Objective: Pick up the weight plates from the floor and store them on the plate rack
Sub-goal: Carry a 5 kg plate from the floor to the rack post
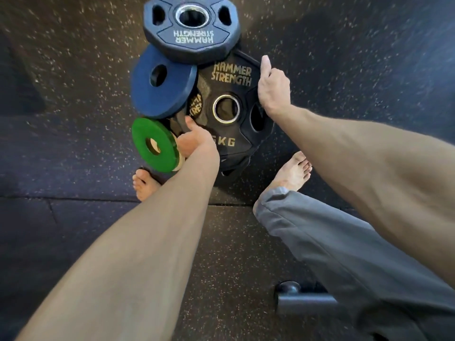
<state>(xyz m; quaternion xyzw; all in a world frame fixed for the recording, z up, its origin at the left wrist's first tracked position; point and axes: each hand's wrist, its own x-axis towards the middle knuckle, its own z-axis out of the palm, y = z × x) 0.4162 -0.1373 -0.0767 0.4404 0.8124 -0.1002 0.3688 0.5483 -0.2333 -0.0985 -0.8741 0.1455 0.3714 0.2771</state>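
Your right grip (272, 91) is clamped on the right rim of the black plate (231, 75), thumb flat on its face and fingers wrapped out of sight over the edge. Your left grip (194, 139) clamps the lower left rim, so the plate lies between both. A blue plate (170, 94) overlaps its left edge, a dark stamped plate (192, 38) covers its far edge, and a green plate (145, 130) sits just beside your left thumb. All are low over the speckled floor (344, 70), ahead of your bare feet (293, 173).

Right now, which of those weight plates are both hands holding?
The largest black plate, with gold lettering: left hand and right hand grip its opposite edges. Neither grips the blue-lettered plate, blue disc or green disc.
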